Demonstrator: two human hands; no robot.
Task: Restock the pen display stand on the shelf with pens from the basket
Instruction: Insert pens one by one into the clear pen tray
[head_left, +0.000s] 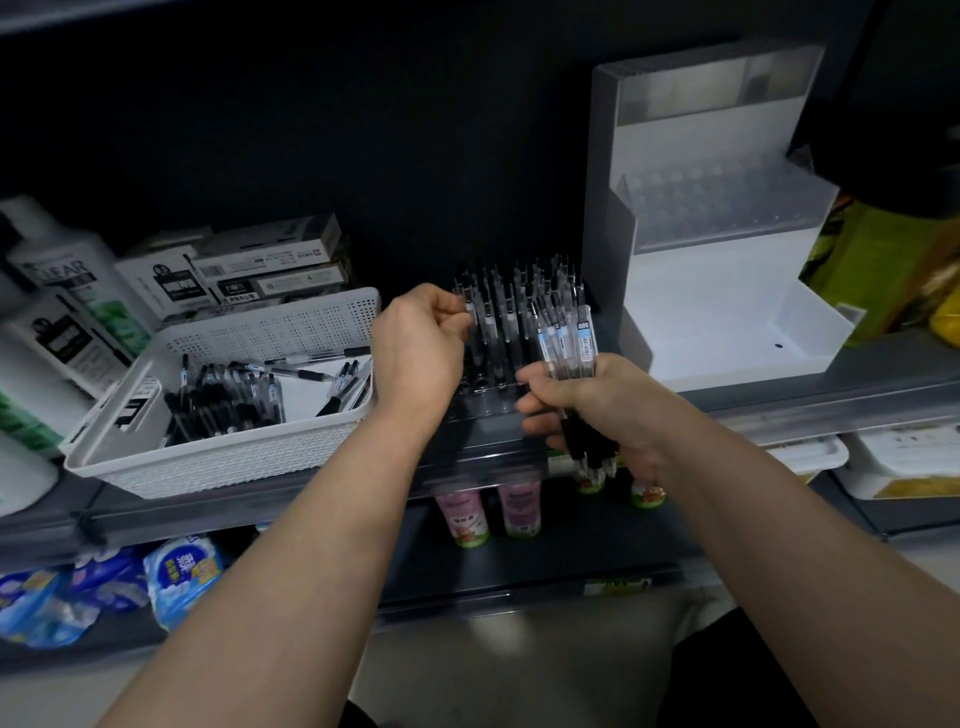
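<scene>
Pen display stand (501, 338) at the shelf's (831, 410) front edge looks partly filled, its front holes empty. Left hand (421, 348) has its grip pinched on one pen (474, 318) there. Right hand (587, 400) has its grip clamped round a bundle of pens (569, 332), and more lie in the basket (208, 460).

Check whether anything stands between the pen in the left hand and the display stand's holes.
Nothing visible does. The left hand pinches the pen right at the display stand, with open front holes below. The right hand grips its bundle of pens off to the right.
</scene>
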